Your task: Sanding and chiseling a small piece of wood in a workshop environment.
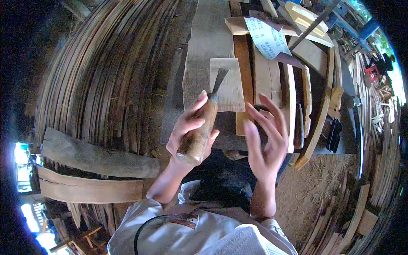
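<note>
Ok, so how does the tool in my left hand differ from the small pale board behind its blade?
The tool is gripped in your left hand, while the pale board lies over a grey plank. The tool has a rounded handle and a dark, flared blade; the pale board is flat, roughly rectangular. Both include wood.

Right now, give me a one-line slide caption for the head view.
Left hand grips a wooden-handled chisel over a pale board; right hand open alongside.

Room beyond pale block (233, 94), over grey plank (209, 32). In the way: chisel (208, 114) above block, curled paper sheet (265, 40) beyond-right.
</note>
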Available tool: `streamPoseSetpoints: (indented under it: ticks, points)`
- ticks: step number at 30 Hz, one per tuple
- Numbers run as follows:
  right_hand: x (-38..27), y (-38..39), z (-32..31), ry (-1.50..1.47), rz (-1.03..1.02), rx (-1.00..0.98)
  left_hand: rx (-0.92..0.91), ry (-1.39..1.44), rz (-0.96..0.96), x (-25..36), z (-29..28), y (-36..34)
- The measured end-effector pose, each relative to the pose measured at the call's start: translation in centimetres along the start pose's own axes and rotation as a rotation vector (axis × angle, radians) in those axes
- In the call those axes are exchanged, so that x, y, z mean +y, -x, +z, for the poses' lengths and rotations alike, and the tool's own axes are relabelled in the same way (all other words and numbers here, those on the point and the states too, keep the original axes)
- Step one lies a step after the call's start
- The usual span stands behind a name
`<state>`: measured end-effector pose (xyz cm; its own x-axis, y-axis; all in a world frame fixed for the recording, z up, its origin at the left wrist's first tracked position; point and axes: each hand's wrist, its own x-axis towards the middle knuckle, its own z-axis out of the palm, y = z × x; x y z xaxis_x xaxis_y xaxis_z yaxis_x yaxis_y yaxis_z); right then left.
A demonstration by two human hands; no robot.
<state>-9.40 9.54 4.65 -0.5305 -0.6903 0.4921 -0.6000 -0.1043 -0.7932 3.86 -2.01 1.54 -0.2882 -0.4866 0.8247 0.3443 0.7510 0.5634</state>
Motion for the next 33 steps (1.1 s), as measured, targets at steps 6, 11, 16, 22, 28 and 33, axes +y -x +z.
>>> streamPoseSetpoints:
  ticks: [6, 11, 16, 22, 28, 33]
  points:
    - [3.1, -0.9, 3.2, 0.23, -0.117, -0.018, -0.107, 0.045, 0.014, 1.5, -1.1, 1.3]
    - [3.9, -0.7, 3.9, 0.317, -0.181, -0.077, -0.168, 0.078, -0.064, 1.7, -1.7, 1.5]
    - [4.2, -0.9, 3.7, 0.233, -0.14, -0.09, -0.148, 0.04, -0.096, -0.5, -0.4, 0.5]
    - [4.4, -0.8, 4.2, 0.239, -0.15, -0.11, -0.194, 0.078, -0.084, 2.3, -2.1, 1.6]
    - [4.0, -0.9, 4.1, 0.233, -0.158, -0.007, -0.071, -0.015, -0.053, -0.3, -0.9, 0.3]
    - [4.6, -0.6, 3.9, 0.212, -0.174, -0.078, -0.095, -0.047, -0.035, 1.5, -1.3, 0.1]
